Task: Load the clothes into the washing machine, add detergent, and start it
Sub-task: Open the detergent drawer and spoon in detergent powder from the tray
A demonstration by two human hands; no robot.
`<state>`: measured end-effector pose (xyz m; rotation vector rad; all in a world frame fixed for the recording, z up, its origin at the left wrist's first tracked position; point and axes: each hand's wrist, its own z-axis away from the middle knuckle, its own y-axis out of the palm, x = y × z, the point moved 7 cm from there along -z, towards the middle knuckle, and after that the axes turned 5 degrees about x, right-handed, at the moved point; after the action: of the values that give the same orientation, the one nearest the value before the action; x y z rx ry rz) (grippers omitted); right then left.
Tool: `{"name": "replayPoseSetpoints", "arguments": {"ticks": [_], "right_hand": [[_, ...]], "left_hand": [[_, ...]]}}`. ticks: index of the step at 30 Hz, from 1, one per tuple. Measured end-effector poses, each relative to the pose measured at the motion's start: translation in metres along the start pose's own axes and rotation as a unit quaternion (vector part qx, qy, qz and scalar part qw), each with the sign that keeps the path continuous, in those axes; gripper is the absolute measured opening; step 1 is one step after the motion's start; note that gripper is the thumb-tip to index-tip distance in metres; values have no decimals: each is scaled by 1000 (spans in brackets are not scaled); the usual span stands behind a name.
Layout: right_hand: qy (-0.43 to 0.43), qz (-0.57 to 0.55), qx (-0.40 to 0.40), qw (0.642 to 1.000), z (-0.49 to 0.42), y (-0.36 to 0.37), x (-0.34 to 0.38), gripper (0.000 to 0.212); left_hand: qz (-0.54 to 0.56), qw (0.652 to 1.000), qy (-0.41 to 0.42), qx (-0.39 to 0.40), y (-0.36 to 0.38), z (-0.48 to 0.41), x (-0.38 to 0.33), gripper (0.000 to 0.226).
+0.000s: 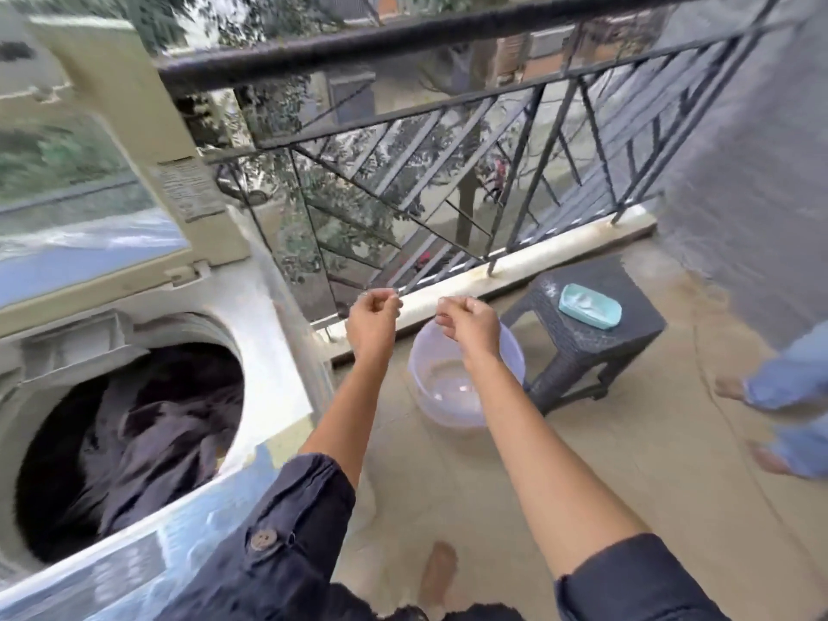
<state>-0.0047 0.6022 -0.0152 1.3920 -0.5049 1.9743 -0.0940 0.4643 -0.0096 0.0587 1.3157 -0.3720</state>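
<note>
Holds the left hand (374, 313) out over the floor, grip curled together, thumb against forefinger, nothing visible in it. Holds the right hand (468, 322) just beside it, not touching — grip likewise curled in on nothing seen. Below both, a translucent basin (437, 396) on the tiled floor, with the right forearm crossing over its rim. Right of the basin, a dark woven stool (578, 347) with a teal soap dish (589, 305) on top. Beyond the hands, a black railing (403, 38) on a pale kerb, with street and trees below. To the left, the washing machine (278, 342) — lid (148, 141) raised, dark clothes (148, 437) heaped in the drum, well apart from either hand. At the right edge, another person's jeans legs (793, 378) and bare feet. Near the bottom edge, the wearer's own bare foot (441, 571).
</note>
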Motion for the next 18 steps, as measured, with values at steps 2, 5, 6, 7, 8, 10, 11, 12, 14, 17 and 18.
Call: {"name": "replayPoseSetpoints", "arguments": {"ticks": [2,5,6,7,8,10,11,12,14,17,18], "right_hand": [[6,-1,-15,1000,-10,-28,-3,20],[24,-10,-43,999,-25,-68,-7,15],[29,-13,-53,998,-31,-81,-8,15],[32,-17,-60,998,-35,-92,-9,17],[34,-23,-67,997,-40,-104,-8,19],[40,-30,-86,995,-53,-128,-8,22],[41,-31,-97,994,-59,-141,-8,23],[44,-33,-107,993,-66,-152,-8,23],[52,-34,-132,989,-81,-180,-7,22],[66,-31,-170,983,-106,-219,-4,21],[68,-35,-182,980,-117,-232,-2,21]], "left_hand": [[1,1000,-11,18,25,1,1,6],[-20,999,-15,46,62,-3,4,11],[-25,998,-18,52,75,-3,2,11],[-27,998,-21,53,85,-3,3,9],[-33,998,-28,56,97,-4,2,7],[-48,996,-31,63,124,-8,1,7],[-55,996,-31,68,139,-11,2,8],[-60,995,-31,74,152,-14,1,9],[-65,993,-30,89,185,-23,1,12],[-78,990,-29,111,236,-42,1,16],[-84,989,-29,121,253,-48,-2,17]]}}
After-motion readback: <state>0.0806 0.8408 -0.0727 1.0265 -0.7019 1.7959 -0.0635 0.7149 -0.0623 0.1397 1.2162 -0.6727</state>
